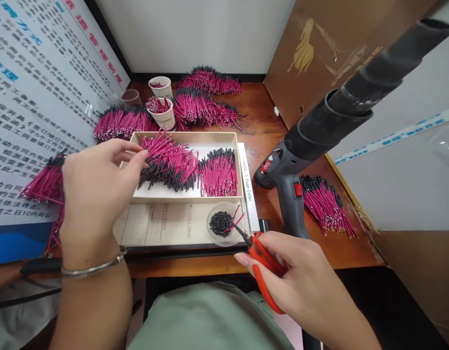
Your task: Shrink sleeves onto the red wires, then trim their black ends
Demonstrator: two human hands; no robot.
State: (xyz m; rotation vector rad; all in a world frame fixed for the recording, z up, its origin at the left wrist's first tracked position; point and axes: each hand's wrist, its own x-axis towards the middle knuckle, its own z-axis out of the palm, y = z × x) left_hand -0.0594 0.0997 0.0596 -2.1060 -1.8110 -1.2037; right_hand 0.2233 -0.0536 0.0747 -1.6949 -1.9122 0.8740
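Note:
My left hand (98, 180) is at the left side of a cream cardboard box (186, 200), thumb and fingertips pinched together at the edge of a loose heap of magenta wires with black ends (169, 158). Whether a wire is between those fingertips is hard to make out. A neater bundle of the same wires (219, 175) lies in the box's right part. My right hand (301, 272) grips red-handled scissors (263, 257). Their blade tips point over a clear round dish (226, 241) holding small black tube pieces (220, 223) and a couple of magenta wires (236, 218).
Under the box and dish lies a paper cutter (250, 189). A heat gun (293, 180) with a long black nozzle stands right. Wire piles (198, 109) and paper cups (162, 116) sit behind; another bundle (326, 204) lies right. A printed board (35, 97) borders the left.

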